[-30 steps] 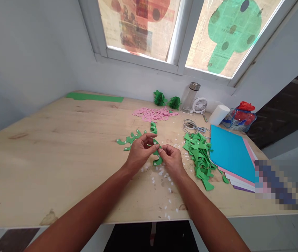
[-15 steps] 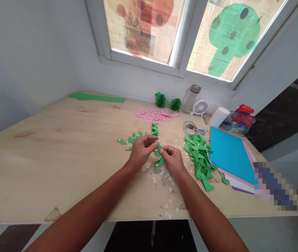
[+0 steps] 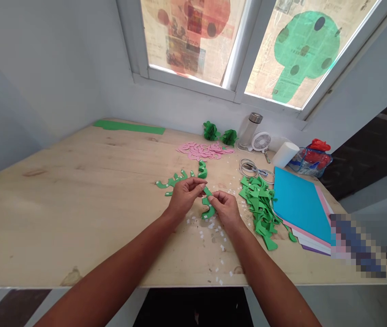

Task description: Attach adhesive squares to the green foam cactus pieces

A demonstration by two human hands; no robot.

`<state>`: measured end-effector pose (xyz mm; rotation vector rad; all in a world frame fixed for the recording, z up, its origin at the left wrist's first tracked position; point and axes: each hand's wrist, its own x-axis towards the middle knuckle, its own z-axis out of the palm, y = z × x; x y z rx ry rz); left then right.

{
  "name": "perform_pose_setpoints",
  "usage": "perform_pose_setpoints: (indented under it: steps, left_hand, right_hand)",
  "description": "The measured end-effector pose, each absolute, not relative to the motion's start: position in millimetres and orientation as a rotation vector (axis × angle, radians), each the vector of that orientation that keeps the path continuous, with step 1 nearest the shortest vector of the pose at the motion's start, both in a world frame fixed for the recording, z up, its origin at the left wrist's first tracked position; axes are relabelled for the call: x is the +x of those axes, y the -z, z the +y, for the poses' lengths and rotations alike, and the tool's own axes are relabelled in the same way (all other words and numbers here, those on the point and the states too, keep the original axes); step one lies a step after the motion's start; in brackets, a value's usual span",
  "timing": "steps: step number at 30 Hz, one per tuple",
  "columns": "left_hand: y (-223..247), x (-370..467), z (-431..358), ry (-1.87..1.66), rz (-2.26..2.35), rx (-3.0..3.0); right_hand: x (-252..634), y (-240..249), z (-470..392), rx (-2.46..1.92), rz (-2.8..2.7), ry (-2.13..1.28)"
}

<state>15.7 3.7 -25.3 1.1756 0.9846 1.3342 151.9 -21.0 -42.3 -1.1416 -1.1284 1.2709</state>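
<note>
Between both hands is a curved green foam cutout (image 3: 209, 212) with small white squares on it. My left hand (image 3: 186, 196) pinches its upper end with thumb and fingers. Lower down, the thumb and fingers of my right hand (image 3: 225, 204) grip its right side. Partly behind my left hand lies another green cutout (image 3: 171, 181), dotted with white squares. A small stack of curved green pieces (image 3: 202, 170) sits just beyond my fingertips. Tiny white paper bits (image 3: 201, 235) are scattered on the table below the hands.
Green scraps (image 3: 260, 209) and blue sheets (image 3: 300, 202) lie to the right. Pink cutouts (image 3: 203, 150), two green paper ornaments (image 3: 210, 131), a bottle (image 3: 250, 129), a small fan (image 3: 260, 141), a white roll (image 3: 285, 154) and scissors (image 3: 250, 168) are at the back. A green strip (image 3: 130, 127) lies far left.
The camera view has shifted slightly, so everything sits a little lower and to the right. Both hands keep their hold on the green cutout, with little movement.
</note>
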Motion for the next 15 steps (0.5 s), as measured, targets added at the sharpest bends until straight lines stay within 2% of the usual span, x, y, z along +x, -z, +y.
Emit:
perform_pose_setpoints:
  steps: [15]
  left_hand:
    - [19.8,13.8,4.0,-1.394,1.015,1.199]
  right_hand:
    - [150.2,43.8,-21.9,-1.072,-0.993,-1.414]
